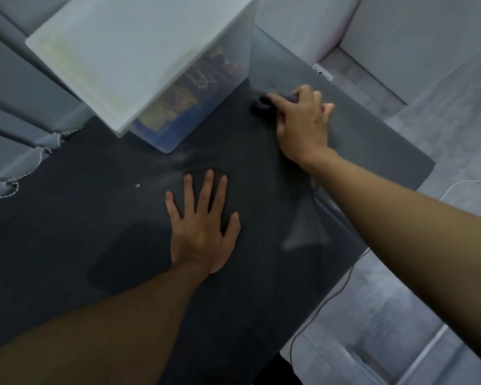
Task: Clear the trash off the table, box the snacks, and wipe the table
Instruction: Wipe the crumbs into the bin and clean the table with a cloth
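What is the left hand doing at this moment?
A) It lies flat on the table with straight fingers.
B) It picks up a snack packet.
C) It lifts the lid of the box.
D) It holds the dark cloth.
A: the left hand rests palm down on the table, its fingers straight and spread, holding nothing; it is the right hand that grips the dark cloth, beside the closed box.

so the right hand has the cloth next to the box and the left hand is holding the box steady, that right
Not quite. The head view shows the left hand is not on the box: it lies flat on the table, fingers spread, apart from the box. The rest is right: the right hand grips the cloth next to the box.
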Motion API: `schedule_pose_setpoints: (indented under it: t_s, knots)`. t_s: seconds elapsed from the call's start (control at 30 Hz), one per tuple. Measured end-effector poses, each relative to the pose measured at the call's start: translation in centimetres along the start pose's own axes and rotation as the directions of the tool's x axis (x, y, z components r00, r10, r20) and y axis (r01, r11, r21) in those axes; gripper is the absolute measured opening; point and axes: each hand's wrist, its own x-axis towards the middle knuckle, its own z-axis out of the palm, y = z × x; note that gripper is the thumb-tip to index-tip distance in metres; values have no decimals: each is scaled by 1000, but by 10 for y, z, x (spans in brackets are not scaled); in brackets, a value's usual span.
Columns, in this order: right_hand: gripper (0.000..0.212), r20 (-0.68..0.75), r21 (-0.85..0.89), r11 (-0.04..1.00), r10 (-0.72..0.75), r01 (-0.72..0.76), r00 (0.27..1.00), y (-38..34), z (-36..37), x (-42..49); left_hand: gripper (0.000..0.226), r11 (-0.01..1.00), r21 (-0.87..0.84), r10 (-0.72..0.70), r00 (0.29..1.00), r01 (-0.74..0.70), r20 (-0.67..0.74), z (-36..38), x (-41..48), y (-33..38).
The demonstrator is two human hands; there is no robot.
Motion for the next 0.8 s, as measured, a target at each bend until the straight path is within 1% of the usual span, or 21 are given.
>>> schedule_pose_setpoints:
  t_s: [0.03, 0.07, 0.1, 0.17, 0.2, 0.27, 0.3, 0.33, 0.37, 0.4, 0.43, 0.47, 0.5, 0.53, 0.57, 0.63, 0.67, 0.7, 0.73, 0.77, 0.8]
  knots:
    - [41, -19, 12, 998, 68, -67, 998, 1, 0, -7, 72, 1000, 4, -3, 1000, 3, -2, 1, 0, 0]
    - [41, -25, 20, 996, 88, -87, 996, -2, 0, -19, 73, 1000, 12, -7, 1000, 7, -3, 2, 0, 0]
    - [42, -26, 36, 997, 72, -71, 997, -6, 1, -35, 73, 1000, 22, -12, 1000, 12, -4, 2, 0, -1]
    - [44, -31, 77, 996, -34, 37, 999, -11, 0, -71, 74, 999, 30, -19, 1000, 19, -1, 3, 1, -1]
    - [44, -32, 92, 987, -127, 129, 991, -10, -2, -89, 74, 1000, 25, -19, 1000, 19, 0, 3, 1, -1]
    - [42, 1, 79, 946, -316, 315, 949, 1, -9, -114, 73, 1000, 5, -22, 1000, 22, -2, 1, 2, 0]
    - [40, 18, 50, 930, -365, 364, 931, 12, -14, -119, 73, 1000, 3, -24, 1000, 24, -1, 1, 2, 1]
    - [39, 17, 19, 937, -348, 348, 937, 22, -18, -120, 71, 1000, 7, -23, 1000, 23, -1, 2, 2, 1]
    - [38, -10, 2, 967, -255, 255, 967, 31, -22, -120, 69, 1000, 12, -15, 1000, 15, -3, 2, 1, 2]
    - [38, -51, 5, 996, -87, 87, 995, 37, -24, -120, 67, 1000, 10, 1, 1000, 0, -7, 2, 1, 2]
    - [39, -81, 25, 993, 117, -115, 990, 40, -25, -122, 65, 1000, -1, 19, 1000, -19, -9, 1, 0, 2]
    - [41, -92, 51, 959, 282, -279, 955, 38, -25, -127, 64, 999, -14, 38, 999, -38, -11, 1, -1, 3]
    - [42, -88, 61, 929, 368, -364, 925, 31, -24, -134, 63, 999, -21, 50, 999, -50, -15, 1, -1, 3]
    - [43, -79, 61, 924, 382, -378, 921, 23, -23, -145, 62, 998, -24, 55, 998, -55, -19, 1, -2, 4]
    - [43, -69, 68, 941, 337, -332, 939, 14, -23, -158, 61, 998, -27, 53, 998, -54, -20, 1, -2, 4]
    - [43, -57, 74, 991, 118, -114, 991, 7, -25, -187, 60, 998, -44, 47, 999, -48, -26, 1, -2, 5]
    - [42, -32, 66, 998, -13, 15, 999, 11, -27, -200, 60, 998, -49, 47, 998, -48, -29, 2, -3, 5]
    - [42, 2, 49, 990, -130, 130, 991, 18, -31, -209, 60, 998, -48, 47, 998, -49, -29, 2, -3, 4]
    - [41, 27, 8, 978, -208, 207, 978, 28, -36, -212, 60, 998, -44, 49, 998, -51, -30, 3, -3, 4]
    - [40, 32, -42, 974, -223, 224, 974, 38, -39, -212, 60, 998, -40, 51, 998, -52, -33, 4, -3, 4]
    - [40, 6, -74, 983, -170, 170, 985, 49, -41, -210, 61, 998, -37, 52, 998, -53, -38, 4, -3, 5]
